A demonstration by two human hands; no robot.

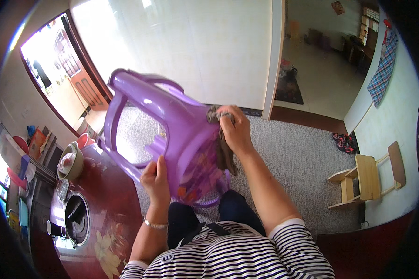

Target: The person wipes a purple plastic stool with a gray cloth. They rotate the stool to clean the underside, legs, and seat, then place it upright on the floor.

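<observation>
A purple plastic chair with armrest-like loops and a flower-patterned panel is tilted in front of me, above the floor. My left hand grips the near edge of its frame, thumb on top. At the chair's right edge, my right hand holds a bunched grey-brown cloth against the plastic, and part of the cloth hangs down beside the patterned panel. My legs are just below the chair.
On my left stands a dark red table with a floral print, bearing a bowl, a round dark-centred fixture and a cup. A small wooden chair and shoes are on the right. Doorways open at both sides of the pale wall.
</observation>
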